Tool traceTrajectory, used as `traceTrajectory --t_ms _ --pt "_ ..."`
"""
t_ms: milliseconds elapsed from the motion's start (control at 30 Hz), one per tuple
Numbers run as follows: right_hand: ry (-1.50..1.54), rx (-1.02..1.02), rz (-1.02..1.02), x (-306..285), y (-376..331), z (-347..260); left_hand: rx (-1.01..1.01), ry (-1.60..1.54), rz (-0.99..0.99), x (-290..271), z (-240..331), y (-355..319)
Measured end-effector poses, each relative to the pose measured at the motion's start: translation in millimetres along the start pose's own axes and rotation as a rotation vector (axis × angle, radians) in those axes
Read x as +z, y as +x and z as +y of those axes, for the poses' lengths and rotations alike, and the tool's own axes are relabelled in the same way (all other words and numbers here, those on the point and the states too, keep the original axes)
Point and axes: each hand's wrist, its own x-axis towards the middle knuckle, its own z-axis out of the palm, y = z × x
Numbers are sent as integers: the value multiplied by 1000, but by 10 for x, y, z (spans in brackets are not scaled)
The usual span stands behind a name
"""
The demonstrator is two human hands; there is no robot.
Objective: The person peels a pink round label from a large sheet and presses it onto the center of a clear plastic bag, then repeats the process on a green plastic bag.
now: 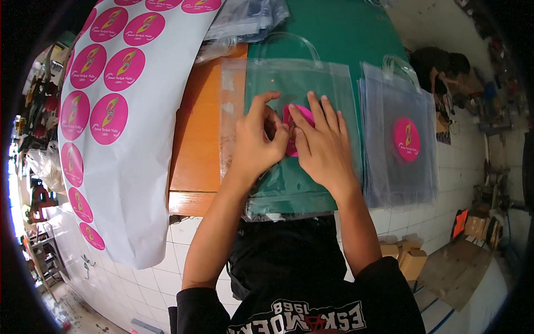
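A clear plastic bag [328,78] with a looped clear handle lies flat in front of me on the table. On its middle is a round pink sticker [290,146], partly covered by both hands. My left hand [258,136] has its fingers curled, with the thumb and a fingertip pinched together at the sticker's left edge. Stretched out over the bag, my right hand [325,142] rests its fingers across the sticker's upper and right part, holding nothing.
A long white sheet of round pink stickers [142,183] hangs over the table's left side. To the right lies a stack of clear bags [389,178], its top one bearing a pink sticker. More folded plastic [245,22] lies at the back. Another person [439,67] is at far right.
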Motion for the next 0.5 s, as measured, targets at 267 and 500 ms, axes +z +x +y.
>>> traceTrajectory --t_ms 267,500 --pt "-7 -15 -56 -70 -200 -54 -93 -24 -21 -30 36 -27" --pt "-41 -17 -38 -46 -162 -69 -90 16 -46 -42 71 -22"
